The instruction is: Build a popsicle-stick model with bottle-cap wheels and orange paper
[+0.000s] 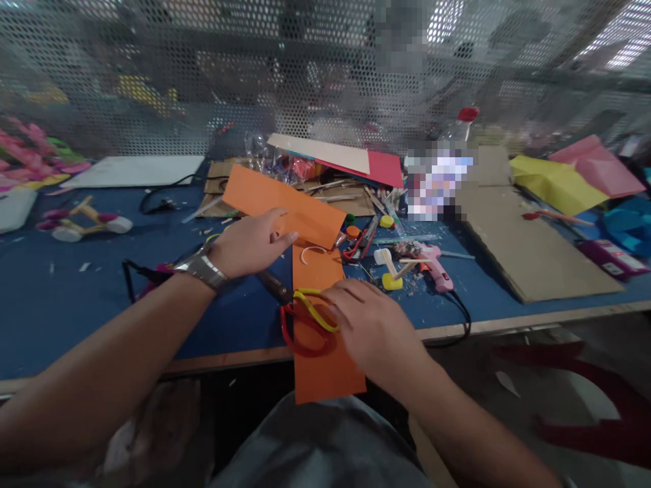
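Note:
My left hand [251, 244], with a metal watch at the wrist, reaches over the front edge of a wide orange sheet [292, 203]. Its thumb and fingers are apart; whether they touch the sheet I cannot tell. A second, narrower orange strip [325, 376] lies across the table edge and hangs over it toward my lap. On this strip rest scissors [308, 346] with one red and one yellow handle loop. My right hand [373, 332] has its fingers curled at the yellow loop. A small white curved piece [311, 252] lies on the strip higher up.
A pink glue gun [436, 268] with a black cord lies right of the strip, among sticks and bottle caps. Further right are cardboard [539, 257] and yellow paper [557, 183]. A small stick-built car [84, 220] stands at left. Perforated metal mesh [203, 81] rises behind the table.

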Available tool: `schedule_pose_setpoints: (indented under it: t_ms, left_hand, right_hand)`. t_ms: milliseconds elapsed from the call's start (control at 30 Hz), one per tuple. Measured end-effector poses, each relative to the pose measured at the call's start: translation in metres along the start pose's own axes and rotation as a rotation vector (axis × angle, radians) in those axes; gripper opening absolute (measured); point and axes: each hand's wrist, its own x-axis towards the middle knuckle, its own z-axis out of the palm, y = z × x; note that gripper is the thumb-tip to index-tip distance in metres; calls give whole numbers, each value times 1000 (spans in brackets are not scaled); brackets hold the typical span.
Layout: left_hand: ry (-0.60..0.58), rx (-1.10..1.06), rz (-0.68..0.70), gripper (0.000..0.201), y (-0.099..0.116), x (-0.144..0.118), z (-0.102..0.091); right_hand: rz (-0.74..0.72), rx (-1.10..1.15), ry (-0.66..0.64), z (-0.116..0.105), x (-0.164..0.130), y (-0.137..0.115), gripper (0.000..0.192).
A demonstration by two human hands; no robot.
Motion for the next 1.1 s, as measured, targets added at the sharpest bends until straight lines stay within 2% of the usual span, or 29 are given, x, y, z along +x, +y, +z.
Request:
schedule_pose_setpoints:
  t_ms: [167, 267, 367, 533, 633, 767, 867, 1000, 1100]
  left_hand:
    - [-38, -46, 150, 61, 17, -9, 4]
    - [-114, -86, 245, 55, 41, -15, 9]
    - [-198, -117, 325, 60, 71, -16, 17]
    - [-226, -187, 367, 71, 117, 3, 44]
    - [-221, -262, 378, 57, 133, 19, 63]
    - [-210, -371, 373, 32, 140, 30, 79]
    - [-198, -450, 390, 20, 137, 28, 81]
    - [-129, -535, 439, 14, 127, 19, 71]
    - [-51, -579, 481, 11, 113, 10, 57]
  right_hand:
    - [-55, -51, -27, 1, -21, 33, 39]
    - [-84, -38, -10, 5, -34, 38, 44]
    - [-81, -36, 0, 4, -47, 41, 43]
    - [-141, 4, 12, 2, -65, 50, 49]
    - [-158, 35, 16, 2, -72, 55, 49]
    - [-181, 64, 37, 2, -77, 61, 43]
    - [-201, 83, 68, 3, -81, 66, 36]
    - [-247, 134, 180, 6, -82, 70, 29]
    - [-197, 127, 231, 7, -78, 71, 25]
